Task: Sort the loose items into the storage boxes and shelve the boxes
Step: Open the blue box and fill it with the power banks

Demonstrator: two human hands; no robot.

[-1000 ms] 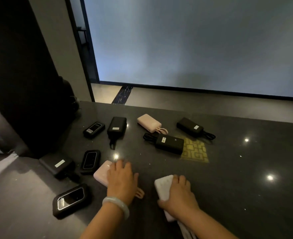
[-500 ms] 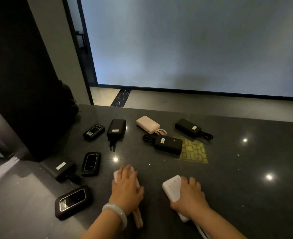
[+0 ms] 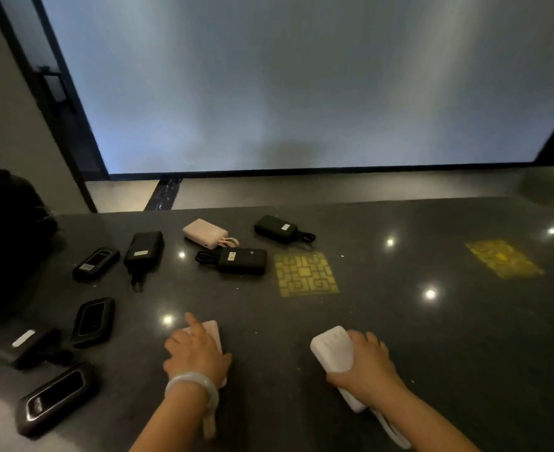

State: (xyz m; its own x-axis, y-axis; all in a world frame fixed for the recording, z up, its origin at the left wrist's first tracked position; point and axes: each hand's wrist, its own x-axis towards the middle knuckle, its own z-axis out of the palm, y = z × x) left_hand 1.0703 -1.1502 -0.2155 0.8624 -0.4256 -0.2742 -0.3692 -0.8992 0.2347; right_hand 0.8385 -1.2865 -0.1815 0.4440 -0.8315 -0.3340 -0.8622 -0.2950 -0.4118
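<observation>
My left hand (image 3: 197,352) lies over a pink power bank (image 3: 214,332) on the dark countertop (image 3: 416,337), fingers curled round it and index finger stretched forward. Its strap (image 3: 208,425) trails back under my wrist. My right hand (image 3: 368,365) grips a white power bank (image 3: 332,350) from its right side, with the white cord (image 3: 393,432) trailing beside my forearm. Several more loose items lie farther back and left: another pink power bank (image 3: 205,232), black power banks (image 3: 275,229) (image 3: 243,261) (image 3: 144,251) and small black devices (image 3: 96,264) (image 3: 93,321). No storage box is in view.
A black power bank (image 3: 18,345) and a black device (image 3: 57,398) lie at the near left. A dark bulky shape (image 3: 5,223) stands at the left edge. Two yellow patterned patches (image 3: 305,274) (image 3: 502,257) show on the countertop. A large pale wall panel rises beyond the far edge.
Both hands have slid to the right over the countertop with their power banks. The pink one has turned so that it points away from me.
</observation>
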